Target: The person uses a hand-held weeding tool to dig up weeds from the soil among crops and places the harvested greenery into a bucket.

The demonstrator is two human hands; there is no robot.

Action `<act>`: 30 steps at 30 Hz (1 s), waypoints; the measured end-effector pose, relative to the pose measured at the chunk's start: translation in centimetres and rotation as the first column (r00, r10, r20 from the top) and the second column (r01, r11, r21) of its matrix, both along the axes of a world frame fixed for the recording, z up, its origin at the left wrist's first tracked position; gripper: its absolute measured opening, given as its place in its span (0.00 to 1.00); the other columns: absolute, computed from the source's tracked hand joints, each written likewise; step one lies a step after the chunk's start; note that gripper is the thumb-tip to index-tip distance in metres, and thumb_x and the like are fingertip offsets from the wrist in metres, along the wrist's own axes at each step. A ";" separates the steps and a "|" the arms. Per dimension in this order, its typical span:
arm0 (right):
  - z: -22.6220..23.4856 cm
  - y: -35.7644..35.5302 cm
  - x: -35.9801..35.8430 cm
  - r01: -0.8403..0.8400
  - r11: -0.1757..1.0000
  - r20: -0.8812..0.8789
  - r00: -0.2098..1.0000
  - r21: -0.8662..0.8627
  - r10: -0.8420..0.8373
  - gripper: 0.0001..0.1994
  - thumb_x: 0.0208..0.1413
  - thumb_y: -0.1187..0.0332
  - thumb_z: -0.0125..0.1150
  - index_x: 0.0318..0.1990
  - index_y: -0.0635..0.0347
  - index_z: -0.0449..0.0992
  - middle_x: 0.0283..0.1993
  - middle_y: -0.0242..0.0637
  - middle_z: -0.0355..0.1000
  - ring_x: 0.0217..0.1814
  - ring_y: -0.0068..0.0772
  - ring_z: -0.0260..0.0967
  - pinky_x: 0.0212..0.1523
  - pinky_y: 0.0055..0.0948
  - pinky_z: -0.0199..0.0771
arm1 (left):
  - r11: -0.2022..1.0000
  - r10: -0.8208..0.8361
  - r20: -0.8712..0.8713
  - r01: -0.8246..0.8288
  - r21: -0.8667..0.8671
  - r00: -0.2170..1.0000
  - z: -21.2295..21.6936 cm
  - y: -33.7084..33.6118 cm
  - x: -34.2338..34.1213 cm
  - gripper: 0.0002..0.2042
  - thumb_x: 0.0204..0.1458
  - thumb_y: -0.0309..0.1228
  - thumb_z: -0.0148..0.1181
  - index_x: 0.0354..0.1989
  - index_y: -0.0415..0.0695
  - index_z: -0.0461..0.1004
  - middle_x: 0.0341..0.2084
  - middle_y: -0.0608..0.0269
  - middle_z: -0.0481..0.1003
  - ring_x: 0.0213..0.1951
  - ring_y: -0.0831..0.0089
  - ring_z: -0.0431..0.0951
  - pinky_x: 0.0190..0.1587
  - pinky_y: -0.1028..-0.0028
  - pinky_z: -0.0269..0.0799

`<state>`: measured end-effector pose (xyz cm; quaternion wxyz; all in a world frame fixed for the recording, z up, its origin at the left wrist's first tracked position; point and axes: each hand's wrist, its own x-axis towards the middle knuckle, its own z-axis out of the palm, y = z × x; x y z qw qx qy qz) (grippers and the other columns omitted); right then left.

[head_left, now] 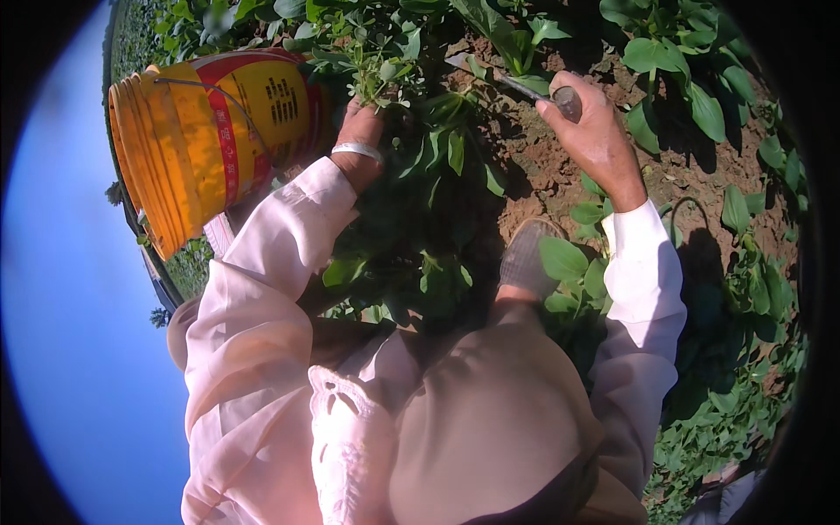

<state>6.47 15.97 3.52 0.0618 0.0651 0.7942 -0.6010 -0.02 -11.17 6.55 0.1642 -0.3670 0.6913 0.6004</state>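
My left hand [360, 131], a pale bracelet on its wrist, is closed around a bunch of small-leaved green weeds [376, 74]. Leaves hide part of its fingers. To the right, my right hand [597, 131] grips the round wooden handle [568, 104] of a small hand spade. Its thin metal shank [518, 86] points left toward the base of a broad-leaved plant [516, 44]. The blade [459, 61] lies at the soil there, partly covered by a leaf.
A yellow bucket [162, 149] with red bands lies on its side at the left, close to my left forearm. Broad-leaved plants [669, 66] grow in rows on brown soil [547, 153]. My shoe [529, 258] rests between them.
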 end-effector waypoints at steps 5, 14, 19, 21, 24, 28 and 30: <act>1.4 -1.7 -0.3 -0.110 0.991 0.009 0.994 0.075 0.110 0.10 0.51 0.69 0.60 0.31 0.64 0.65 0.22 0.46 0.68 0.26 0.51 0.68 0.27 0.41 0.63 | 0.975 -0.202 0.066 0.194 0.112 0.977 5.1 -3.0 -1.3 0.15 0.53 0.36 0.60 0.46 0.44 0.71 0.35 0.63 0.74 0.30 0.71 0.76 0.29 0.70 0.76; 1.1 -3.0 -0.9 -0.112 0.991 0.200 0.972 -0.072 0.125 0.11 0.51 0.69 0.60 0.30 0.65 0.64 0.20 0.44 0.66 0.20 0.45 0.63 0.26 0.39 0.63 | 0.713 -0.685 -0.301 0.524 -0.466 0.663 22.2 -6.5 -1.6 0.17 0.50 0.23 0.61 0.49 0.45 0.71 0.45 0.60 0.72 0.45 0.67 0.73 0.48 0.69 0.70; 0.9 -3.4 -0.5 -0.068 0.998 0.085 0.994 0.009 0.067 0.10 0.52 0.70 0.59 0.30 0.65 0.64 0.20 0.44 0.67 0.20 0.44 0.64 0.25 0.36 0.64 | 0.423 -0.670 -0.283 0.039 -0.905 0.686 35.6 -14.3 -3.7 0.09 0.51 0.24 0.61 0.40 0.42 0.71 0.34 0.63 0.74 0.31 0.78 0.73 0.29 0.78 0.68; 1.3 -3.5 -0.2 -0.073 0.997 0.075 0.995 0.033 0.070 0.10 0.52 0.71 0.59 0.30 0.64 0.64 0.20 0.44 0.67 0.20 0.47 0.64 0.25 0.36 0.64 | 0.535 -0.574 -0.363 0.001 -0.845 0.734 35.1 -19.2 -5.2 0.12 0.52 0.28 0.60 0.44 0.43 0.71 0.35 0.60 0.74 0.28 0.77 0.73 0.25 0.79 0.67; 1.6 -3.8 -0.6 -0.056 0.998 0.030 0.998 0.001 0.056 0.09 0.52 0.71 0.60 0.30 0.63 0.64 0.21 0.45 0.68 0.24 0.52 0.68 0.25 0.37 0.65 | 0.563 -0.422 -0.139 0.138 -0.815 0.896 32.8 -22.9 -4.6 0.17 0.53 0.35 0.60 0.49 0.44 0.70 0.37 0.57 0.75 0.23 0.77 0.73 0.19 0.80 0.66; 2.3 -5.1 -1.5 0.050 0.999 -0.057 0.997 -0.018 -0.051 0.08 0.52 0.71 0.59 0.31 0.62 0.65 0.22 0.47 0.69 0.28 0.54 0.71 0.27 0.39 0.67 | -0.522 -0.681 0.635 0.366 -0.770 0.365 32.2 -22.9 -3.7 0.22 0.53 0.28 0.58 0.57 0.42 0.65 0.48 0.53 0.73 0.42 0.68 0.79 0.36 0.70 0.75; 2.0 -6.7 -2.8 0.029 0.999 -0.108 0.994 -0.020 -0.031 0.09 0.54 0.71 0.58 0.29 0.64 0.63 0.18 0.42 0.61 0.19 0.38 0.57 0.25 0.33 0.61 | -0.489 -0.652 0.514 0.209 -0.847 0.557 33.0 -18.1 -3.5 0.20 0.52 0.27 0.58 0.55 0.44 0.68 0.45 0.53 0.74 0.41 0.67 0.79 0.38 0.71 0.74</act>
